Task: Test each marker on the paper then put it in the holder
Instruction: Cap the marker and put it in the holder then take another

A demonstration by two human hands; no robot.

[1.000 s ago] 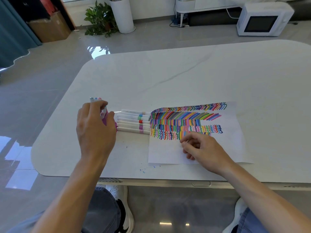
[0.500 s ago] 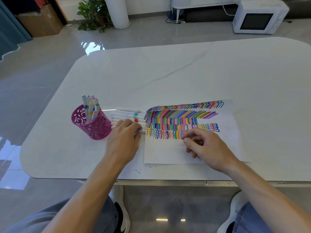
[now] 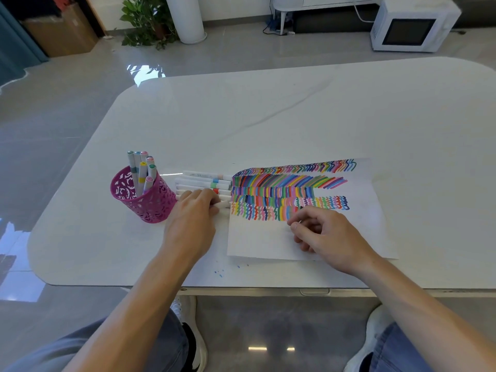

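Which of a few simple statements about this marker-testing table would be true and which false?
1. The pink perforated metal holder stands upright with several markers in it. True.
2. The left hand is resting on the row of white loose markers. True.
3. The white sheet of paper is still blank. False: coloured squiggles and strokes cover its upper part.
4. The right hand is holding the holder. False: it rests on the paper, well apart from the holder.
5. The loose markers lie to the right of the paper. False: they lie between the holder and the paper.
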